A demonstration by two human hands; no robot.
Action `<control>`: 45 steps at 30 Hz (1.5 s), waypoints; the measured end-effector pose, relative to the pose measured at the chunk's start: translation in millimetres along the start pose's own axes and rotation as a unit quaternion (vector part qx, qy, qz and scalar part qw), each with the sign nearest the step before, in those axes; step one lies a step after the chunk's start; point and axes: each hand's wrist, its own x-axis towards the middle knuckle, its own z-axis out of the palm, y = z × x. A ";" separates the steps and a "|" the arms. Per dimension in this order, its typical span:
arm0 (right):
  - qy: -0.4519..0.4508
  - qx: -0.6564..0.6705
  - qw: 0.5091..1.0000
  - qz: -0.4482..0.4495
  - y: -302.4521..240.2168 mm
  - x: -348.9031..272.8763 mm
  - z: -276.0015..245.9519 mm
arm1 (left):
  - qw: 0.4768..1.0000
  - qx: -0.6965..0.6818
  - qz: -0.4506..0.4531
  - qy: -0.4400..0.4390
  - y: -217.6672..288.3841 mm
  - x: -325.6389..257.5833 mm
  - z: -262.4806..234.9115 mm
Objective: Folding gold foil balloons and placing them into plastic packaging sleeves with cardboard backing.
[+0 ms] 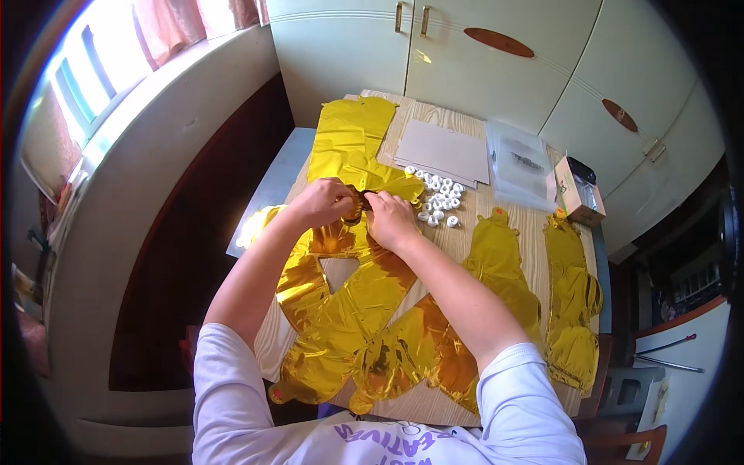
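Note:
Shiny gold foil balloons, flat and without air, cover much of the table. The large one (341, 302) in front of me has a triangular hole in its middle. At its upper end my left hand (324, 203) is closed, fingers bent in a pinch on gathered gold foil. Close beside it on the right, my right hand (390, 217) is also closed on the foil, with something dark between the two hands that I cannot make out. Beyond them another gold foil balloon (353, 128) lies flat. Several small white rolls (440, 194) are heaped just past my right hand.
Grey cardboard sheets (442, 151) and clear plastic bags (519, 167) lie at the back of the wooden table (535, 248). An open cardboard box (580, 194) stands at the back right. More gold balloons (572, 302) lie at the right. Pale cabinets (496, 77) rise behind the table.

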 end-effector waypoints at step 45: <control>-0.247 -0.137 0.958 0.043 -25.4 86.4 -9.7 | 0.780 -0.397 -0.230 0.425 -116.4 75.5 -56.5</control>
